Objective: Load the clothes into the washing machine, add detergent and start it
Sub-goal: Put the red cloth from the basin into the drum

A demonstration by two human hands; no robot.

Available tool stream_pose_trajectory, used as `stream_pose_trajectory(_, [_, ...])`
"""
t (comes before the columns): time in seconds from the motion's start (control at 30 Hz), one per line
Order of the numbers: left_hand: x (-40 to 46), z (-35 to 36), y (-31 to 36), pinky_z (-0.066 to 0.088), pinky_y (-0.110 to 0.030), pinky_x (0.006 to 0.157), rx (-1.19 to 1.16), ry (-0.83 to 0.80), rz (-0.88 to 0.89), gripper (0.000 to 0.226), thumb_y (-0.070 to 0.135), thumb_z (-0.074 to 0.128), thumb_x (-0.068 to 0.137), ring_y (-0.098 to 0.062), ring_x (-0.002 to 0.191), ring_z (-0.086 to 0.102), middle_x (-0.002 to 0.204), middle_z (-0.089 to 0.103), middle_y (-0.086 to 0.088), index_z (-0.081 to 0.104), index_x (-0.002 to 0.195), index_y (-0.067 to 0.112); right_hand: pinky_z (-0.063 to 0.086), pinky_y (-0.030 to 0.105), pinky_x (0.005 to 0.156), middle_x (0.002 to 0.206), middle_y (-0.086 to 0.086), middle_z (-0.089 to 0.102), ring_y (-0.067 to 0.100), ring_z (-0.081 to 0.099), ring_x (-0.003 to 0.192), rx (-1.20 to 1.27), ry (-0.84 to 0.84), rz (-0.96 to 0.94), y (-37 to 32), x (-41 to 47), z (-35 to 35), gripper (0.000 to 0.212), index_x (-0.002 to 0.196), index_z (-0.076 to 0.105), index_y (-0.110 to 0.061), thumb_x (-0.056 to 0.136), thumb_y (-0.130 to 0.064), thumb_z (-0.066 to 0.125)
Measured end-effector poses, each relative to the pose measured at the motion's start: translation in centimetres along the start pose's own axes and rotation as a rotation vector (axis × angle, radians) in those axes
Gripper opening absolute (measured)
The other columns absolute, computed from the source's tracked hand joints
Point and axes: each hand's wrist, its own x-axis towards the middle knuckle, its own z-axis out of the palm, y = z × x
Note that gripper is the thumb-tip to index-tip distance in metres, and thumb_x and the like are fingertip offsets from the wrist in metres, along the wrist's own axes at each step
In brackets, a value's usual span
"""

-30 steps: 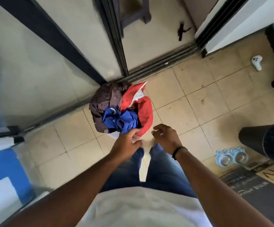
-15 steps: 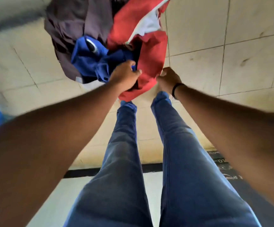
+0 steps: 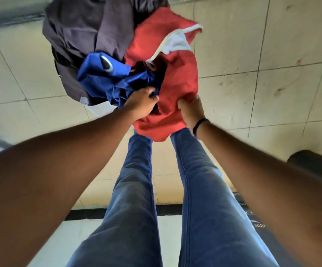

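A heap of clothes (image 3: 121,60) lay on the tiled floor (image 3: 262,54), far from the person's legs (image 3: 175,189). The left hand (image 3: 142,104) sat at the heap's near edge, the right hand (image 3: 192,110) just right of it, both touching the cloth. A mat (image 3: 252,218) lay near right, with a bin (image 3: 318,158) beyond it at the right edge.

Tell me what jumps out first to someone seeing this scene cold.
A bundle of clothes at top centre: a crumpled red cloth garment, a shiny blue garment and a dark grey-brown garment over the pale tiled floor. The left hand grips the blue one; the right hand pinches the red one.
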Motion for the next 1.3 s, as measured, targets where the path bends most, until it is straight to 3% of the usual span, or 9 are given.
stream_pose_trajectory(0.13, [-0.7, 0.0, 0.2, 0.045, -0.034, 0.105, -0.069, 0.018, -0.004, 0.042, 0.031, 0.057, 0.097, -0.029, 0.127, 0.057, 0.138, 0.061, -0.009, 0.058, 0.138, 0.021, 0.04, 0.002, 0.073, 0.077, -0.001, 0.049, -0.018, 0.053, 0.076, 0.075, -0.005, -0.096, -16.3, -21.0, -5.5, 0.016, 0.082, 0.051, -0.012, 0.079, -0.02, 0.065])
stream_pose_trajectory(0.33, [-2.4, 0.6, -1.3, 0.048, -0.031, 0.099, -0.132, -0.027, -0.005, 0.033, 0.028, 0.062, 0.094, -0.024, 0.118, 0.063, 0.125, 0.069, -0.004, 0.067, 0.126, 0.026, 0.032, 0.02, 0.047, 0.057, -0.009, 0.041, 0.001, 0.035, 0.043, 0.27, -0.175, -0.169, -18.2, -28.7, -6.4, 0.023, 0.076, 0.045, -0.016, 0.08, 0.006, 0.051])
stream_pose_trajectory(0.53, [-4.4, -0.4, -2.1, 0.051, -0.03, 0.079, -0.586, 0.088, -0.046, 0.019, 0.024, 0.059, 0.098, -0.017, 0.085, 0.064, 0.089, 0.07, -0.004, 0.072, 0.105, 0.012, 0.034, 0.001, 0.051, 0.064, -0.01, 0.04, -0.016, 0.046, 0.054, 0.273, -0.035, -0.399, -20.5, -32.4, -6.7, 0.022, 0.095, 0.049, 0.001, 0.081, 0.009, 0.063])
stream_pose_trajectory(0.67, [-6.7, -1.5, -3.4, 0.049, -0.027, 0.062, -0.899, 0.302, -0.16, 0.038, 0.039, 0.051, 0.102, -0.016, 0.067, 0.068, 0.076, 0.074, -0.004, 0.07, 0.096, 0.007, 0.047, 0.025, 0.075, 0.074, -0.019, 0.036, 0.012, 0.054, 0.071, -0.067, 0.087, -0.477, -19.2, -31.4, -4.7, 0.058, 0.136, 0.04, -0.002, 0.084, -0.01, 0.065])
stream_pose_trajectory(0.87, [-11.5, -5.5, -4.5, 0.05, -0.026, 0.062, -1.231, 0.763, -0.024, 0.046, 0.05, 0.034, 0.105, -0.014, 0.068, 0.068, 0.082, 0.072, -0.002, 0.063, 0.107, 0.014, 0.054, 0.038, 0.059, 0.098, 0.007, 0.064, 0.034, 0.064, 0.076, -0.386, -0.136, -0.91, -18.8, -31.8, -0.5, 0.071, 0.138, 0.042, -0.018, 0.071, -0.003, 0.06])
stream_pose_trajectory(1.0, [-13.1, -6.4, -7.6, 0.052, -0.049, 0.083, -0.866, 0.813, 0.411, 0.072, 0.055, 0.062, 0.091, -0.043, 0.105, 0.06, 0.122, 0.058, -0.026, 0.037, 0.144, 0.014, 0.054, 0.041, 0.083, 0.14, 0.01, 0.053, 0.037, 0.061, 0.109, -0.858, -0.479, -0.97, -18.4, -31.6, 3.4, 0.086, 0.152, 0.029, -0.026, 0.076, -0.004, 0.062])
stream_pose_trajectory(1.1, [-12.8, -5.6, -8.8, 0.052, -0.047, 0.092, -0.355, 0.591, 0.292, 0.102, 0.047, 0.086, 0.072, -0.037, 0.123, 0.056, 0.143, 0.051, -0.009, 0.026, 0.153, 0.027, 0.041, 0.035, 0.101, 0.151, 0.004, 0.044, 0.027, 0.046, 0.131, -1.177, -0.795, -0.919, -19.0, -31.5, 4.5, 0.072, 0.152, 0.032, -0.029, 0.087, -0.011, 0.058])
stream_pose_trajectory(1.2, [-11.8, -4.1, -9.9, 0.051, -0.041, 0.082, -0.09, 0.557, 0.045, 0.047, 0.025, 0.072, 0.083, -0.037, 0.102, 0.064, 0.116, 0.068, -0.014, 0.056, 0.126, 0.014, 0.042, 0.033, 0.106, 0.143, 0.004, 0.054, 0.025, 0.049, 0.129, -1.226, -0.895, -0.762, -18.5, -30.9, 5.2, 0.049, 0.139, 0.054, -0.023, 0.091, -0.015, 0.053])
stream_pose_trajectory(1.3, [-10.5, -4.0, -11.6, 0.046, -0.031, 0.06, -0.624, 0.588, -0.263, 0.012, 0.005, 0.057, 0.081, -0.027, 0.067, 0.059, 0.068, 0.066, -0.008, 0.066, 0.077, 0.012, 0.054, 0.038, 0.087, 0.099, 0.006, 0.073, 0.026, 0.066, 0.097, -0.977, -0.713, -0.635, -16.8, -29.5, 4.4, 0.025, 0.097, 0.073, -0.013, 0.089, -0.014, 0.05])
